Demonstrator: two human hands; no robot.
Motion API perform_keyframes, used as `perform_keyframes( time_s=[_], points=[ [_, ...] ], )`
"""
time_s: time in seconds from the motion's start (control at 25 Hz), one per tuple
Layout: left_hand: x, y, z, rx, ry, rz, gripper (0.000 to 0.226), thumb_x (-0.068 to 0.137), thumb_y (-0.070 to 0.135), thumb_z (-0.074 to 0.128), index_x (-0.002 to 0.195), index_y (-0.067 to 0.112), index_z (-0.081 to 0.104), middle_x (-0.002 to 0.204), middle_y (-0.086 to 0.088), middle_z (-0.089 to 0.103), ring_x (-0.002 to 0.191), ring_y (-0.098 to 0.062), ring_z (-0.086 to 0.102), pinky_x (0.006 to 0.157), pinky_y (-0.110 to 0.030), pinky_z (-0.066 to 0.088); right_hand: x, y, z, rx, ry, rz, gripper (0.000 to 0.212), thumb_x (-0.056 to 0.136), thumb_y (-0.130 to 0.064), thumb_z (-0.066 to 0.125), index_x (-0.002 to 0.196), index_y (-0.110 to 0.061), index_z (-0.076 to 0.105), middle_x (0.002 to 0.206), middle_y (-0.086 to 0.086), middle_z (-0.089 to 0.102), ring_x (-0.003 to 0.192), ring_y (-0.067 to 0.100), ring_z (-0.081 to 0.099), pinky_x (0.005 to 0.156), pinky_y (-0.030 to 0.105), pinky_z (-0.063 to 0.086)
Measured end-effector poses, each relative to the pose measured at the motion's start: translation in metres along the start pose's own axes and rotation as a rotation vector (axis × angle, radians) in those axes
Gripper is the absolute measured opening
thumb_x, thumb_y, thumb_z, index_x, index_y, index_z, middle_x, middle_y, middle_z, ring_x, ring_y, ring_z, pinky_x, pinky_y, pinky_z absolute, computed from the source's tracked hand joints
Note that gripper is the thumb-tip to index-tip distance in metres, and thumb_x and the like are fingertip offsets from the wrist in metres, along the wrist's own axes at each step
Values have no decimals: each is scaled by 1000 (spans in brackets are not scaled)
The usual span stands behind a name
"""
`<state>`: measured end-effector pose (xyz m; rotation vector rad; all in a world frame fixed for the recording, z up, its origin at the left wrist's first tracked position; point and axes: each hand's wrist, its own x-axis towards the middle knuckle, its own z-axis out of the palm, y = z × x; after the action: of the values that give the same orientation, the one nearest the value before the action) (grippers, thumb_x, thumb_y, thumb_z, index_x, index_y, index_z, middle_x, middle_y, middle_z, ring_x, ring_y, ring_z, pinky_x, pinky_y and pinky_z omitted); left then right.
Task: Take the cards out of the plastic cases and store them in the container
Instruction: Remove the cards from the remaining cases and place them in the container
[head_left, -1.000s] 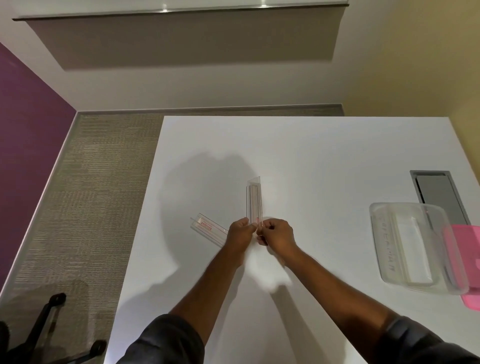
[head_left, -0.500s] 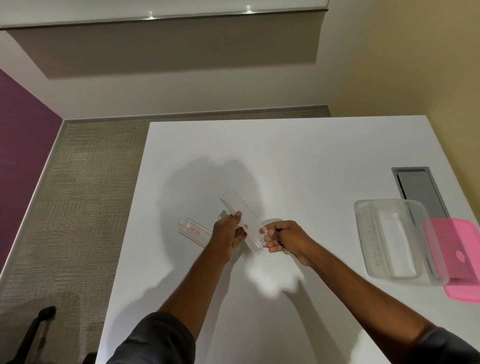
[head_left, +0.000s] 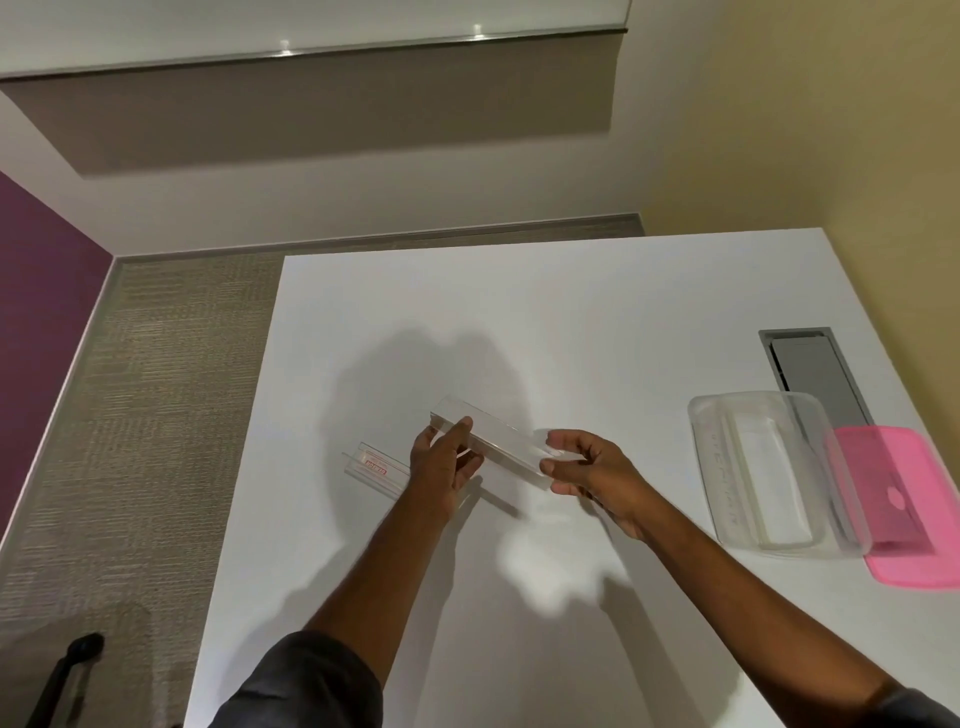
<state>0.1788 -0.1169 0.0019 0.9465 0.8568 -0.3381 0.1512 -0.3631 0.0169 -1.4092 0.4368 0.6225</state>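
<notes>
Second case (head_left: 375, 466): lay flat on the white desk (head_left: 597, 291), far left, with a red label on it, partly behind the left wrist.
Left hand (head_left: 444, 462): gripped the left end of the clear case (head_left: 493, 441), thumb on top.
Clear case: was held up above the desk, tilted down to the right, between both hands.
Right hand (head_left: 589, 467): pinched the right end of the case with its fingertips.
Container (head_left: 758, 475): clear, open, sat on the desk at the right, well apart from the hands.
Pink lid (head_left: 904, 504): lay just beside the container, touching its right side.
</notes>
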Motion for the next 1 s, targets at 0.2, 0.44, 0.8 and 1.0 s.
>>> perform_keyframes(
  time_s=[0.2,0.44,0.8,1.0],
  points=[
    [-8,-5,6,-53,6,19,73,91,11,85,151,21,43,130,-20,70,111,-34,76,92,-49,67,-11,3,0,-101,63,-66,65,77,1,92,135,-17,71,123,5,77,94,13,76,97,35,59],
    [-12,-9,7,-19,-35,33,50,102,23,74,146,15,53,127,-24,72,109,-37,76,99,-53,64,-19,-1,-11,-97,130,-117,49,86,-6,87,133,-16,75,115,6,79,89,16,73,87,29,61],
    [-25,-10,9,37,-45,39,30,106,9,65,131,-7,64,118,-31,76,103,-36,78,82,-42,69,-29,-7,-58,57,104,-71,27,98,-30,75,120,-15,83,97,8,77,91,18,66,84,34,61],
    [-34,-21,22,14,-97,16,29,104,8,67,129,-6,66,103,-25,82,86,-29,83,72,-34,70,-38,-9,-75,117,142,-73,34,97,-37,74,119,-13,83,76,1,52,67,9,58,74,25,65]
  ],
)
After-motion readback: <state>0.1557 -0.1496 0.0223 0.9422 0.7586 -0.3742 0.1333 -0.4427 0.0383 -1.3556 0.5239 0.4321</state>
